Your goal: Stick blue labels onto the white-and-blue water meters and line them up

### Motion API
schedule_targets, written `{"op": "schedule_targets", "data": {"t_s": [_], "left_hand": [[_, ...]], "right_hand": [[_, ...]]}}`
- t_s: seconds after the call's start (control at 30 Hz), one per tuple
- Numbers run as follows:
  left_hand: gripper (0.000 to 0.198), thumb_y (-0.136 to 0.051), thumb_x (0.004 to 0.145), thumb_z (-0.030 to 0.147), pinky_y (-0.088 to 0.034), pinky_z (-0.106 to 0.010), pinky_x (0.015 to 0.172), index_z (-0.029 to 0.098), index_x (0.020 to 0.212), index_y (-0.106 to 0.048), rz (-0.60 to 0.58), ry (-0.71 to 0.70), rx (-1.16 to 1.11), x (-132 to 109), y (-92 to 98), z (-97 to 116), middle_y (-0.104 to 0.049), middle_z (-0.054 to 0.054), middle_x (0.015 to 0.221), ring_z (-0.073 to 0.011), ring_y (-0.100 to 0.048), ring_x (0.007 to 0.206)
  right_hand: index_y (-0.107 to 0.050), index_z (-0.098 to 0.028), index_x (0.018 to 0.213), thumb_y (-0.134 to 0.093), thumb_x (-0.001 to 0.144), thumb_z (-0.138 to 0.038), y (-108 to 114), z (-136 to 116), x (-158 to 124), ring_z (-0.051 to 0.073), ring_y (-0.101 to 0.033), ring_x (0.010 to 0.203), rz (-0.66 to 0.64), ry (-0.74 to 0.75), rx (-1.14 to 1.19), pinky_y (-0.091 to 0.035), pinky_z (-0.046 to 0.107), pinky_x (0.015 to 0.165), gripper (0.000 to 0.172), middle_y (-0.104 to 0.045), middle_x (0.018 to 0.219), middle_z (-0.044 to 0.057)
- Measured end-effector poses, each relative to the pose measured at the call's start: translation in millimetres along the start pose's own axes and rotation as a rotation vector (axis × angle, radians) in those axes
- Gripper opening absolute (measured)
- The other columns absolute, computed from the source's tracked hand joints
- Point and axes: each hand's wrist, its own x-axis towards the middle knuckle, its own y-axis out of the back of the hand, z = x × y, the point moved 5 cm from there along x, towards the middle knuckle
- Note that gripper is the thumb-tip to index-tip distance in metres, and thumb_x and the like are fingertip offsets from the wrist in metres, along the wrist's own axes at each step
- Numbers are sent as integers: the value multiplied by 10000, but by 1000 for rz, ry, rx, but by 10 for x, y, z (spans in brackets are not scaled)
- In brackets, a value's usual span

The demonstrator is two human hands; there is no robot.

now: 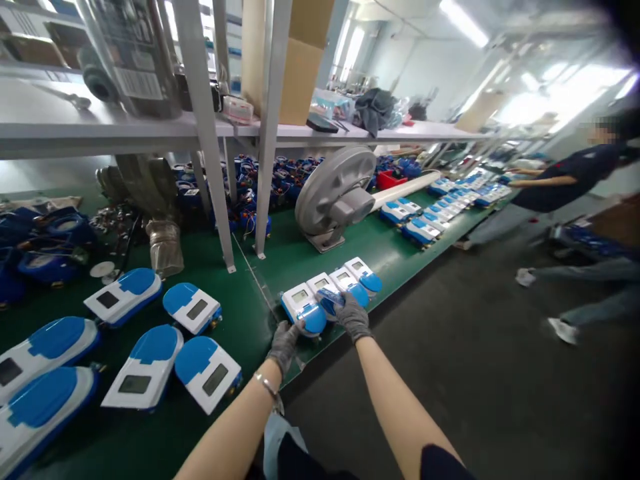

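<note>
1. Right hand (354, 317): the gloved fingers meet the blue lid (329, 300) of the second meter (319, 283) from its right side. The lid appears tilted up; whether the fingers pinch it or only press cannot be told.
2. Left hand (285, 347): the gloved fingers are partly bent at the near left corner of the first meter (297, 297). Contact appears likely; a firm grasp cannot be confirmed.
3. Key relation: the second meter lies left and far of the right fingertips, and the right hand is nearer to it. Its long axis runs from the screen at the far end to the lid at the near end, angled slightly right.
4. Row: four meters stand side by side on the green table (283, 250), close to its near edge.
</note>
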Motion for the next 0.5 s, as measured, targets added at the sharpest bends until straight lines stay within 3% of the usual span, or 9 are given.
{"op": "schedule_targets", "data": {"t_s": [0.03, 0.1, 0.2, 0.3, 0.4, 0.47, 0.5], "left_hand": [[691, -955, 478, 482, -520, -520, 1017, 137, 1020, -699, 29, 8, -29, 189, -178, -92, -732, -187, 1076, -390, -647, 1152], [712, -954, 472, 479, -541, -540, 968, 121, 1032, -698, 84, -8, -75, 403, -349, -236, -723, -218, 1096, -411, -659, 1113], [742, -973, 421, 408, -562, -517, 927, 126, 1050, -697, 164, -64, -146, 364, -336, -319, -717, -221, 1133, -402, -678, 1065], [767, -981, 385, 341, -573, -493, 899, 158, 1075, -701, 122, -76, -206, 50, -299, -231, -732, -193, 1104, -376, -694, 1028], [753, -953, 421, 353, -562, -501, 912, 176, 1113, -713, -82, -58, -228, -464, -242, 12, -736, -177, 1089, -382, -688, 1047], [706, -921, 444, 352, -538, -510, 960, 196, 1106, -732, -155, -64, -183, -902, -46, 192, -740, -151, 1102, -394, -663, 1109], [645, -902, 457, 356, -524, -511, 986, 211, 1067, -748, -135, -63, -150, -1130, 120, 257, -745, -131, 1099, -397, -646, 1149]], "right_hand": [[-697, -211, 1155, -483, 937, -421, -32, 12, 64, 336, -676, 1016, -3, 17, -21, -545, 448, 873, 370, -718, 1091, 162], [-701, -212, 1148, -402, 970, -441, -60, 9, 139, 340, -693, 939, 0, 74, -49, -543, 446, 803, 416, -725, 997, 173], [-699, -220, 1147, -332, 981, -431, -67, 38, 243, 334, -695, 798, -29, 172, -23, -511, 433, 683, 454, -714, 880, 173], [-697, -222, 1144, -440, 939, -467, -153, 103, 457, 324, -691, 818, -129, 227, 93, -511, 435, 724, 410, -721, 893, 167], [-705, -171, 1122, -580, 856, -506, -374, 100, 695, 308, -698, 859, -309, 179, 230, -532, 432, 785, 445, -736, 956, 168], [-723, -127, 1052, -652, 794, -540, -549, 39, 784, 298, -707, 842, -453, 118, 321, -545, 405, 774, 493, -743, 933, 177], [-731, -114, 1015, -686, 759, -559, -621, 1, 806, 296, -709, 825, -506, 77, 363, -549, 395, 758, 515, -744, 909, 181]]}}
